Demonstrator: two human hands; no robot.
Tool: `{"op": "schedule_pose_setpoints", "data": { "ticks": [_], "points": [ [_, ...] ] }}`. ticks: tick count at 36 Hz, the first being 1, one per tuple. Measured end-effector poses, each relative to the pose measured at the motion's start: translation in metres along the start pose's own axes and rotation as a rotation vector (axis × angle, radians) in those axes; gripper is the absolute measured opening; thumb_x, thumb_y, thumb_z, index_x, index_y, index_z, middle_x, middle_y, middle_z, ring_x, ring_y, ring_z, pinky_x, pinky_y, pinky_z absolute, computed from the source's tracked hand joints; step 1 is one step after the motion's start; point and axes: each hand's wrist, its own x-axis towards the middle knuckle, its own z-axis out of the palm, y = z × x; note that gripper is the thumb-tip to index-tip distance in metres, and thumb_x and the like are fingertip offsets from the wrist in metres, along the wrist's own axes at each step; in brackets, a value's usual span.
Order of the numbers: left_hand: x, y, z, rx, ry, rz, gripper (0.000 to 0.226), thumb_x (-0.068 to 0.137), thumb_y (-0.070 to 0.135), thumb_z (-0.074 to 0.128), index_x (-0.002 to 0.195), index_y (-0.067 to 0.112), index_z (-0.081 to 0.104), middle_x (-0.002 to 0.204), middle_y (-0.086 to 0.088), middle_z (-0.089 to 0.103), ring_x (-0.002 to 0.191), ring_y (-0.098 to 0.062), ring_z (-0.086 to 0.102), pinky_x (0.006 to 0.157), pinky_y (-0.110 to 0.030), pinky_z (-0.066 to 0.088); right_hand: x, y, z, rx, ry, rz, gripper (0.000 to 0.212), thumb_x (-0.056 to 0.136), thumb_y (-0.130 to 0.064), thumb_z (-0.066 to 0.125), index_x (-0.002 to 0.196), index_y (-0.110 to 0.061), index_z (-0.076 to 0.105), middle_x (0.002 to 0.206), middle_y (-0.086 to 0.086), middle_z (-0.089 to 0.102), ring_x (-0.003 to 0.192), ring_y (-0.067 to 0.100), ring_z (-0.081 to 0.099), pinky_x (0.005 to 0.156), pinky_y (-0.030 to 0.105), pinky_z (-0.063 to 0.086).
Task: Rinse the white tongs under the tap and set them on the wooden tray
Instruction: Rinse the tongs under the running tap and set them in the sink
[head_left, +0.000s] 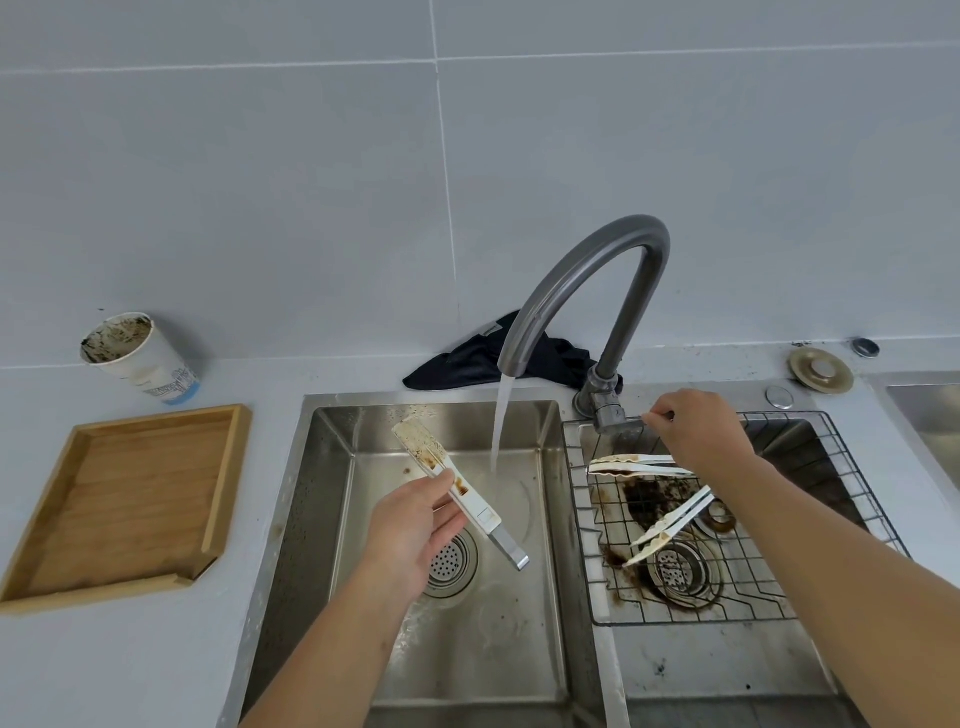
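My left hand (415, 525) grips a pair of white tongs (423, 447) stained brown, held over the left sink basin (530, 431), just left of the water stream (501, 421). Water runs from the grey curved tap (576, 275). My right hand (696, 431) pinches the tap's lever (657, 415) at its base. The wooden tray (130, 499) lies bare on the counter at the left.
Two more stained white tongs (639, 465) (670, 525) lie on a wire rack (748, 597) over the dirty right basin. A soiled paper cup (140, 358) stands behind the tray. A dark cloth (467, 364) lies behind the tap. Sink plugs (821, 368) sit at the back right.
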Motion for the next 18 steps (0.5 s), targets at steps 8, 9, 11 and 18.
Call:
{"op": "schedule_pose_setpoints", "data": {
  "ticks": [8,9,11,18],
  "points": [
    [0.005,-0.004,0.005,-0.016,-0.025,-0.01,0.018,0.095,0.01,0.07,0.111,0.003,0.069,0.09,-0.01,0.081,0.085,-0.021,0.079,0.063,-0.027,0.063,-0.035,-0.022,0.005,0.096,0.108,-0.011,0.047,0.099,-0.035,0.057,0.143,-0.017,0.055,0.146,0.007,0.051,0.119,0.028,0.059,0.097,0.045,0.052],
    [0.006,-0.005,0.008,-0.017,-0.024,-0.015,0.017,0.094,0.01,0.07,0.11,0.004,0.068,0.089,-0.009,0.081,0.084,-0.021,0.079,0.062,-0.026,0.062,-0.042,-0.029,0.007,0.147,0.117,-0.037,0.044,0.099,-0.034,0.057,0.14,-0.018,0.058,0.137,0.006,0.058,0.112,0.024,0.061,0.093,0.041,0.053],
    [0.008,-0.006,0.013,-0.019,-0.02,-0.03,0.017,0.094,0.01,0.07,0.11,0.005,0.068,0.088,-0.008,0.081,0.083,-0.02,0.079,0.061,-0.026,0.062,-0.056,-0.048,0.01,0.274,0.043,-0.074,0.031,0.099,-0.036,0.056,0.125,-0.023,0.068,0.119,-0.002,0.068,0.094,0.012,0.062,0.078,0.028,0.051],
    [0.013,-0.008,0.029,-0.025,-0.035,-0.064,0.011,0.096,0.01,0.068,0.107,0.007,0.068,0.087,-0.008,0.081,0.082,-0.019,0.079,0.064,-0.028,0.064,-0.078,-0.098,0.035,0.665,-0.499,0.069,0.034,0.1,-0.049,0.051,0.113,-0.025,0.07,0.098,0.005,0.075,0.08,0.017,0.071,0.073,0.031,0.062]
  ]
}}
